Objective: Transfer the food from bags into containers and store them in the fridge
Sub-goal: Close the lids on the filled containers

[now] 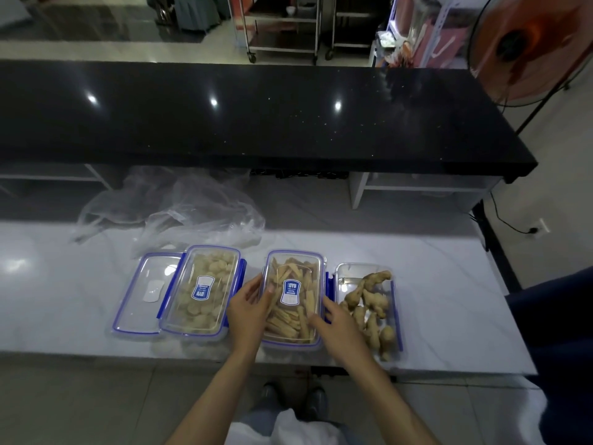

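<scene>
Three clear containers with blue clips stand in a row on the white counter. The left container (pixel 200 289) holds round pale pieces and has its lid on. The middle container (pixel 293 277) holds yellow-brown sticks under a lid with a blue label. My left hand (pixel 248 311) touches its left edge with the thumb on the lid. My right hand (pixel 337 322) rests at its right edge near a blue clip. The right container (pixel 348 274) holds ginger roots (pixel 372 303) and has no lid on it. A loose lid (pixel 146 292) lies at the far left.
Empty crumpled plastic bags (pixel 192 207) lie behind the containers. A black raised countertop (pixel 256 117) runs across the back. An orange fan (pixel 526 43) stands at the right. A person's dark sleeve (pixel 558 316) shows at the right edge.
</scene>
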`<control>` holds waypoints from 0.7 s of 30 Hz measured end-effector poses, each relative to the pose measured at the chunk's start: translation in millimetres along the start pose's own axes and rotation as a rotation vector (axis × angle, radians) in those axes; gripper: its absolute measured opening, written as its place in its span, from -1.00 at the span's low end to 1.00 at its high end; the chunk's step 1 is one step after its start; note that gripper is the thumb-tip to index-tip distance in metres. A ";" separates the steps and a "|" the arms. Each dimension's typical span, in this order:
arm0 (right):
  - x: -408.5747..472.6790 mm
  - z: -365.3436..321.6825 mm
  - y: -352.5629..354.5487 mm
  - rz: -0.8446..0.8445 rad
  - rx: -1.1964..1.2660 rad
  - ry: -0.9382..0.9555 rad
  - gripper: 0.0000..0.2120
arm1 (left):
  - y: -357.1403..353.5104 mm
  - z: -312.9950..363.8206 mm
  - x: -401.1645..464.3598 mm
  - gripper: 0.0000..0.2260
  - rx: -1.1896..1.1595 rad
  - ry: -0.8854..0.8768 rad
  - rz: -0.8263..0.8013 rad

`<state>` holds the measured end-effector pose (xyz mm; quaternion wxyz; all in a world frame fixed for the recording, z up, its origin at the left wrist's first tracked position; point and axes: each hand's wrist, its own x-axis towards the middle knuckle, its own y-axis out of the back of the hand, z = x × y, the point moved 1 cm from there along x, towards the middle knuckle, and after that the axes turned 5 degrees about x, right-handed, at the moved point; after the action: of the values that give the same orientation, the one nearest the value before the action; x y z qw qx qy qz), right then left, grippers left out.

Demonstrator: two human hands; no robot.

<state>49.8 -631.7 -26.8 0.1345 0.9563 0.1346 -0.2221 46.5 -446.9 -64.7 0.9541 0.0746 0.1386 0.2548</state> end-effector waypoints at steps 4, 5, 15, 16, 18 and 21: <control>-1.8 -2.4 -1.3 -0.016 -0.070 0.020 -0.69 | 1.5 -2.7 4.3 -0.64 0.021 0.054 0.010; -2.3 -2.0 -0.7 -0.022 -0.081 0.028 -0.69 | 1.0 -3.0 5.2 -0.64 0.031 0.058 0.010; 17.8 -10.1 8.4 -0.008 -0.264 0.067 -0.46 | 7.0 -11.4 12.4 -0.59 0.058 0.087 0.073; 21.2 -12.0 8.8 0.009 -0.297 0.071 -0.46 | 8.5 -13.2 11.3 -0.59 0.057 0.091 0.084; 26.8 -16.6 7.7 0.041 -0.330 0.098 -0.48 | 10.7 -15.7 9.2 -0.61 0.046 0.086 0.094; 30.7 -21.5 4.6 0.091 -0.344 0.136 -0.48 | 9.6 -14.7 7.2 -0.62 0.040 0.075 0.119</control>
<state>86.2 -623.0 -21.5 0.2967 0.9371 0.1357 -0.1245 43.5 -433.9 -78.3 0.9297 0.0919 0.1747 0.3109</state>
